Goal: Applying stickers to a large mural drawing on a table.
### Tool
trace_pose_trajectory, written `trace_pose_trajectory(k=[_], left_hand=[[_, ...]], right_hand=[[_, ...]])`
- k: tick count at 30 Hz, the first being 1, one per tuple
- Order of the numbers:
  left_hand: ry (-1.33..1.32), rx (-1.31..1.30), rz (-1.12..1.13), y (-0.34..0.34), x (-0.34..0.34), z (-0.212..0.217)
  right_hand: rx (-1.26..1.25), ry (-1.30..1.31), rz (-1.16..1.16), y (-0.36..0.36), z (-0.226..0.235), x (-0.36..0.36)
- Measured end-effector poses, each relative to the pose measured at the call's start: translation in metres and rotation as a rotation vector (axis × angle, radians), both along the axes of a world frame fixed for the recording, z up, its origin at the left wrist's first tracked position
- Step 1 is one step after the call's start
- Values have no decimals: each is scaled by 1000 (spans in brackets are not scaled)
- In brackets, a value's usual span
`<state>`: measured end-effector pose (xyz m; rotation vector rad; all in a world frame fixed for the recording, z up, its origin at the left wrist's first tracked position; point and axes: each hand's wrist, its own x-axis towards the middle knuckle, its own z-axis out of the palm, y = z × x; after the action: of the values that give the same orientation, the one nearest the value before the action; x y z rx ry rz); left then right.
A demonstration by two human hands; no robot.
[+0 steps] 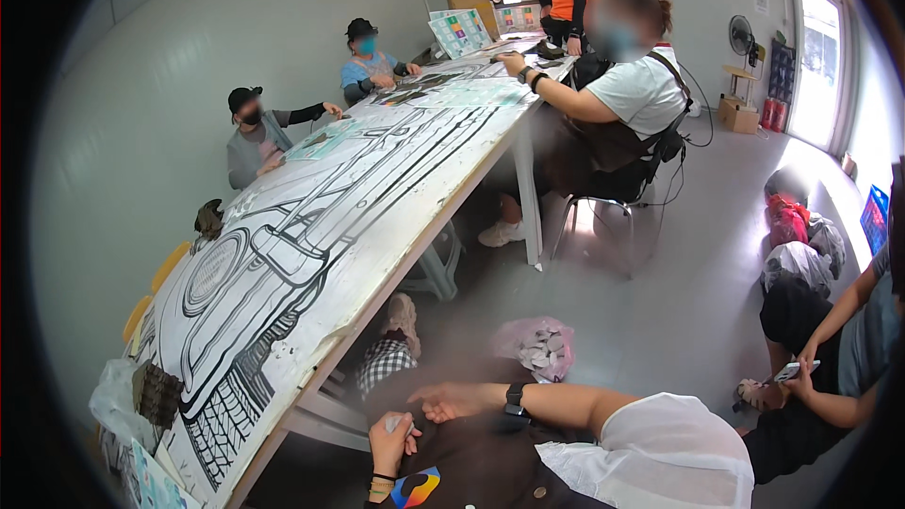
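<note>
My left hand (391, 441), with bracelets on the wrist, is low in the middle of the view, above my brown apron (471, 467). Its fingers are closed on a small white piece (397, 424). My right hand (447, 402) reaches in from the right out of a white sleeve, with a black watch (514, 401) on the wrist. That hand lies just above and right of the left one, fingers apart and pointing left, with nothing in it. Both hands are beside the near edge of the long table (377, 297).
A large black-and-white line drawing of a car (283, 254) covers the table, and several people sit along both sides. A pink bag of grey pieces (539, 344) lies on the floor. A person holding a phone (797, 372) sits at the right. A dark stack (157, 394) sits at the table's near-left corner.
</note>
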<state>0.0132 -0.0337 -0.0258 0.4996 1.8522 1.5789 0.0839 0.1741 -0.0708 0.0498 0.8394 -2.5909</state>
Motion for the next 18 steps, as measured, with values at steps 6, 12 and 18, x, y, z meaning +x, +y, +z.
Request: trace_pose_trajectory(k=[6,12,18], left_hand=[[13,-8,-2,-2,1,-1],[-10,-2,1,-1,0,-1],[15,3,-19,-3,1,-4]], right_hand=[[-30,-26,27,2,0,0],[-36,1,18,2,9,4],[-30,-30,4,1,-2,1]])
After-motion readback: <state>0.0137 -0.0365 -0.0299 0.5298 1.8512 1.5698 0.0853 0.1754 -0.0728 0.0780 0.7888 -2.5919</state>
